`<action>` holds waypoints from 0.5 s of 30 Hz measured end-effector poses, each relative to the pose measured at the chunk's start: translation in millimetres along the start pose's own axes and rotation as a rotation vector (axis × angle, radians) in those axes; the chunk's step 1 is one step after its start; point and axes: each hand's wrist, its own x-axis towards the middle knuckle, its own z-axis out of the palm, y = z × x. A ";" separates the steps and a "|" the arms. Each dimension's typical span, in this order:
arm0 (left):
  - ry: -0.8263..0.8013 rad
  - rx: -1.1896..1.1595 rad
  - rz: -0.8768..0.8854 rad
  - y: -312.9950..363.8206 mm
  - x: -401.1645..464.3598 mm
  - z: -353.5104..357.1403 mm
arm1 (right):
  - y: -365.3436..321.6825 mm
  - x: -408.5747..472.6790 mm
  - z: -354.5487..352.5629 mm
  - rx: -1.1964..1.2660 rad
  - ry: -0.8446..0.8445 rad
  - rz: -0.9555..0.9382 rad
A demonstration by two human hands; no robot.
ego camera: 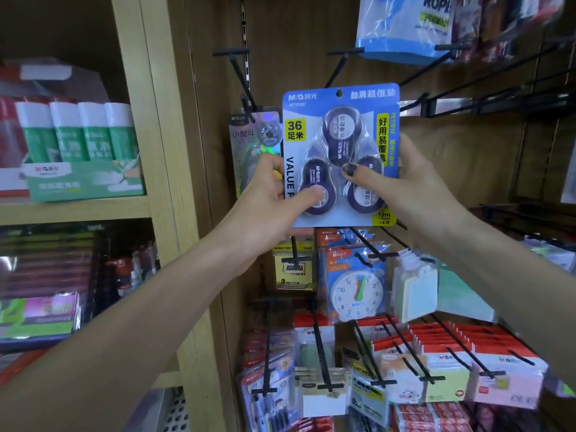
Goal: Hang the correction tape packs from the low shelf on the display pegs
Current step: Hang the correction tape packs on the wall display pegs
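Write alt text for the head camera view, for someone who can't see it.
Two bare hands, the left hand and the right hand, hold up a blue correction tape pack with three dispensers in front of a wooden display wall, its hang hole just below an empty black peg. Other packs hang on pegs below, and glue sticks stand on a shelf to the left.

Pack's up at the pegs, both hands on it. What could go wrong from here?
1. The hang hole in the blue correction tape pack is small, and the empty peg above ends in a crossbar tip; a miss could bend or tear the card.
2. The holographic pack hangs close behind the left hand; a sideways shift could knock it off its peg.
3. The right hand and left hand grip low, so the top may flex when pushed on.
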 end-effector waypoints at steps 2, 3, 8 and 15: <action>0.008 -0.012 -0.006 1.9 2.0 -0.8 | -3.8 4.2 2.9 0.008 0.023 0.017; 0.012 -0.013 -0.011 2.5 2.9 -1.1 | -3.7 6.1 4.1 0.008 0.030 0.025; 0.042 0.026 -0.014 -2.6 9.2 -3.5 | 5.4 11.8 6.8 -0.011 0.064 0.085; 0.135 0.149 -0.094 -20.4 42.0 0.0 | 27.3 43.1 17.0 -0.052 0.112 0.178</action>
